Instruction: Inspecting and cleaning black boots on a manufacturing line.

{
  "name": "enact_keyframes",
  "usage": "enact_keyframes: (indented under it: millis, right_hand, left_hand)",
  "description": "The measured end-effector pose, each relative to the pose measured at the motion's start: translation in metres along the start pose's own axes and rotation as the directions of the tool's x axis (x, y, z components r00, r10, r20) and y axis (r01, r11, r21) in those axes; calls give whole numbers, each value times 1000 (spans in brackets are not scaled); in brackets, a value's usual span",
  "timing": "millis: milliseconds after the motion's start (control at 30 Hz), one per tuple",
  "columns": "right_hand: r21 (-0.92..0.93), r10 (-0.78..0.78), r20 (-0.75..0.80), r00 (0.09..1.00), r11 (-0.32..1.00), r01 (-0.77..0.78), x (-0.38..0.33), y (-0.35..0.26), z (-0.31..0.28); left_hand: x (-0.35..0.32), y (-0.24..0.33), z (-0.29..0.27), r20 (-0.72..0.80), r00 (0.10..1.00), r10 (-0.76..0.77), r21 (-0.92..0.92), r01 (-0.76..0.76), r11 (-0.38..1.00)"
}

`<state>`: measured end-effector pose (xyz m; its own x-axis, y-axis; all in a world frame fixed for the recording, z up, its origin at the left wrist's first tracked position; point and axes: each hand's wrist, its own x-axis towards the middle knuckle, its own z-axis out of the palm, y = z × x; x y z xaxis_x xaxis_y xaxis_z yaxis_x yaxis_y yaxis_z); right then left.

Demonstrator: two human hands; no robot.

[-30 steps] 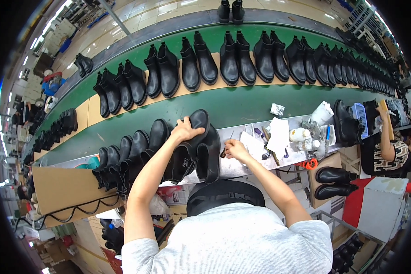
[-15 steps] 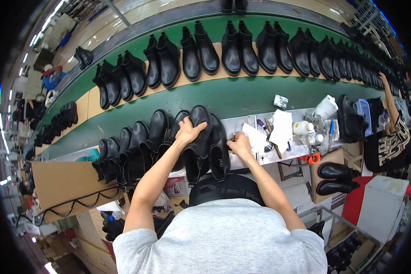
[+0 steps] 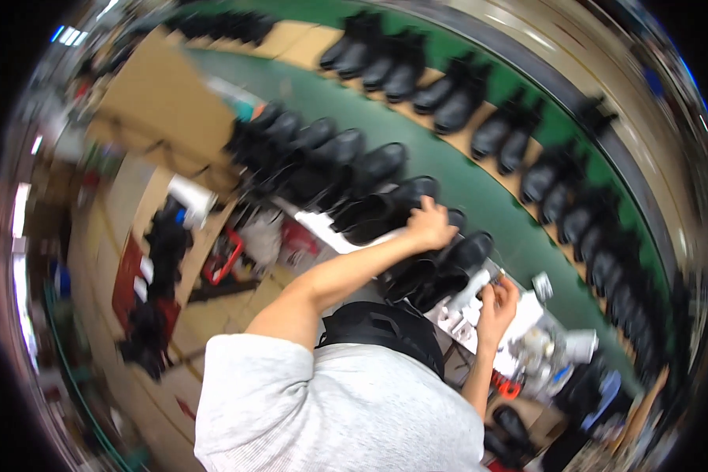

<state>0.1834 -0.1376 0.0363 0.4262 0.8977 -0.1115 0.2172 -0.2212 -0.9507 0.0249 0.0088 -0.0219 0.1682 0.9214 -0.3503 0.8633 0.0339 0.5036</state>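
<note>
A row of black ankle boots (image 3: pixel 379 167) lies along the near edge of the bench, toes pointing away from me. My left hand (image 3: pixel 433 226) is on a black boot (image 3: pixel 455 218) towards the row's right end, its fingers bent around the toe area and slightly blurred. Just right of it rests another black boot (image 3: pixel 472 250). My right hand (image 3: pixel 497 303) is raised beside that boot, over white paper, thumb and fingers pinched together. Something small and thin seems to stick out at the fingertips, too blurred to name.
Across the green conveyor belt (image 3: pixel 480 177), more boots (image 3: pixel 452 102) stand in pairs on tan board. Bottles (image 3: pixel 536 346), an orange-red ring-shaped item (image 3: pixel 505 385) and a blue basket (image 3: pixel 603 397) lie to the right. A cardboard sheet (image 3: pixel 165 114) rises at left. Another person's arm (image 3: pixel 645 409) shows far right.
The view has swung left and tilted, blurring the scene. My left hand remains at the boots. My right hand has lifted off the bench, its fingers turned upward in a pinch.
</note>
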Motion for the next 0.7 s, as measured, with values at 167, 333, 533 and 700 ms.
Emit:
enact_keyframes:
  millis: [167,333,533,700]
  right_hand:
    - [137,-177,232,957,979,148,-18,-35,44]
    - [-18,-290,699,654,907,421,-44,-61,103]
    - [69,-397,846,356,743,665,-83,-78,152]
    - [-103,-229,918,323,649,753,-100,-61,174]
  left_hand:
    - [-98,21,-37,127,964,233,-982,89,164]
    - [-191,-55,-48,-11,985,-173,-994,-30,-106]
    - [-236,-264,-10,197,555,-808,-980,79,-185]
    - [-245,-500,8,-27,280,-960,-868,470,162]
